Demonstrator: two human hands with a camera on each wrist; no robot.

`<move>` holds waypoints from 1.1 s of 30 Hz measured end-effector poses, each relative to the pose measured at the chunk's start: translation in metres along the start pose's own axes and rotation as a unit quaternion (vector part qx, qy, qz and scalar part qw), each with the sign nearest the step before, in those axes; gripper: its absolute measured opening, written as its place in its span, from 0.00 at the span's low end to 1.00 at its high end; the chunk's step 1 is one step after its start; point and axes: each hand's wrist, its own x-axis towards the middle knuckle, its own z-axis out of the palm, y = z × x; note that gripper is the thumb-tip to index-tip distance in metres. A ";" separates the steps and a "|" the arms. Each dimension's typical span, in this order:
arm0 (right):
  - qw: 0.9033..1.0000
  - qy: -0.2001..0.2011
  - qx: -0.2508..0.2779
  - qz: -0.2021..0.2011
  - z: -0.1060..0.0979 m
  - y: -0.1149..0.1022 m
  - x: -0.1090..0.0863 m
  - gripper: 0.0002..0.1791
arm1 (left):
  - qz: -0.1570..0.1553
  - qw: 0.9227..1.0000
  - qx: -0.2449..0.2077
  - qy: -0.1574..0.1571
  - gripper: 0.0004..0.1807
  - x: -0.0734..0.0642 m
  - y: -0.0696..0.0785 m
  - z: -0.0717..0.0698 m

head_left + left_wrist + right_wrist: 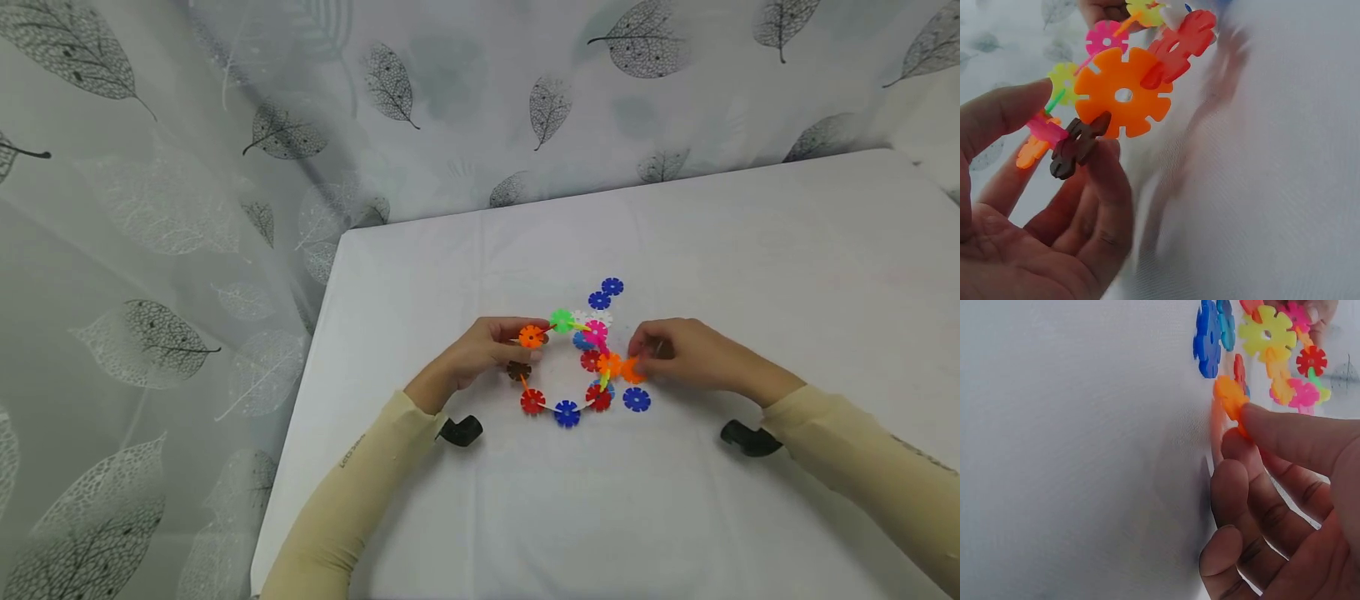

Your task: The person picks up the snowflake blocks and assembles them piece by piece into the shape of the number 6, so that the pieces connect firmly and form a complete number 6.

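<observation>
A ring of interlocking snowflake discs (533, 402) in red, blue, brown, orange, green, pink and yellow is raised over the white table. My left hand (491, 346) grips its left side, with the thumb and fingers around a pink disc (1046, 129) and a brown disc (1075, 150) in the left wrist view. At the ring's right side my right hand (686, 354) pinches a loose orange disc (1230, 397) between thumb and forefinger. That disc is close beside the ring's orange disc (610, 365). My right fingertips hide part of the pinched disc.
Loose blue discs (612, 286) lie behind the ring, and another blue disc (637, 399) lies in front of the right hand. White discs (602, 319) lie at the ring's far side. Black wrist-camera mounts (461, 431) show beneath both wrists. A leaf-patterned curtain (450, 100) hangs behind the table.
</observation>
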 end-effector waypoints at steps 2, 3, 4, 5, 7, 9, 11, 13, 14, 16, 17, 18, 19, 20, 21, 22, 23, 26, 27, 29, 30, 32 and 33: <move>1.000 0.004 0.004 -0.002 -0.001 0.002 -0.001 0.11 | -0.006 1.000 0.006 0.004 0.28 0.000 -0.001 0.001; 1.000 0.007 0.005 -0.002 -0.002 0.003 -0.001 0.12 | -0.007 1.000 0.010 0.007 0.29 0.000 -0.001 0.001; 1.000 0.009 0.007 -0.001 -0.002 0.003 -0.002 0.13 | -0.007 1.000 0.011 0.010 0.30 0.000 -0.002 0.002; 1.000 0.011 0.006 0.002 -0.003 0.004 -0.002 0.14 | -0.007 1.000 0.017 0.017 0.31 0.000 -0.001 0.002; 1.000 0.017 0.008 0.008 -0.005 0.004 -0.003 0.14 | -0.006 0.999 0.021 0.030 0.31 -0.001 -0.001 0.003; 0.999 0.027 0.009 0.015 -0.008 0.004 -0.004 0.14 | -0.007 0.999 0.019 0.042 0.30 -0.002 -0.001 0.004; 0.999 0.044 0.011 0.023 -0.011 0.004 -0.005 0.15 | -0.008 0.999 0.013 0.051 0.28 -0.002 -0.001 0.005; 0.997 0.066 0.019 0.033 -0.015 0.004 -0.006 0.15 | -0.005 0.999 0.002 0.053 0.27 -0.002 -0.001 0.005; 0.996 0.078 0.026 0.038 -0.017 0.004 -0.006 0.16 | -0.004 0.999 -0.002 0.054 0.26 -0.003 -0.001 0.005; 0.993 0.104 0.043 0.046 -0.021 0.004 -0.006 0.19 | 0.001 0.999 -0.009 0.049 0.26 -0.003 -0.001 0.006; 0.991 0.117 0.052 0.048 -0.023 0.004 -0.006 0.20 | 0.005 0.999 -0.012 0.043 0.25 -0.003 -0.001 0.006; 0.988 0.131 0.064 0.050 -0.024 0.003 -0.005 0.21 | 0.008 0.999 -0.016 0.037 0.26 -0.004 0.000 0.007; 0.985 0.143 0.077 0.052 -0.026 0.002 -0.005 0.23 | 0.012 0.999 -0.020 0.029 0.26 -0.005 0.001 0.008; 0.982 0.156 0.087 0.054 -0.027 0.000 -0.004 0.24 | 0.016 0.999 -0.022 0.021 0.26 -0.005 0.001 0.009; 0.979 0.168 0.097 0.055 -0.027 -0.002 -0.003 0.25 | 0.019 0.999 -0.023 0.017 0.26 -0.006 0.002 0.010; 0.977 0.178 0.107 0.056 -0.028 -0.005 -0.002 0.26 | 0.024 0.999 -0.022 0.013 0.27 -0.007 0.003 0.011; 0.974 0.186 0.117 0.055 -0.029 -0.008 -0.001 0.26 | 0.026 0.999 -0.024 0.012 0.28 -0.008 0.004 0.012; 0.969 0.197 0.145 0.045 -0.030 -0.019 0.003 0.26 | 0.027 0.999 -0.033 0.027 0.29 -0.010 0.006 0.017; 0.968 0.197 0.153 0.038 -0.029 -0.023 0.004 0.25 | 0.026 0.998 -0.037 0.036 0.29 -0.010 0.007 0.018; 0.966 0.196 0.166 0.025 -0.028 -0.029 0.007 0.24 | 0.025 0.997 -0.049 0.052 0.28 -0.011 0.006 0.021; 0.965 0.195 0.172 0.021 -0.027 -0.031 0.009 0.23 | 0.027 0.996 -0.055 0.060 0.27 -0.011 0.006 0.022; 0.965 0.196 0.177 0.011 -0.024 -0.035 0.012 0.22 | 0.034 0.995 -0.064 0.072 0.26 -0.011 0.005 0.024; 0.964 0.197 0.177 0.007 -0.022 -0.037 0.014 0.22 | 0.038 0.994 -0.068 0.077 0.25 -0.011 0.004 0.024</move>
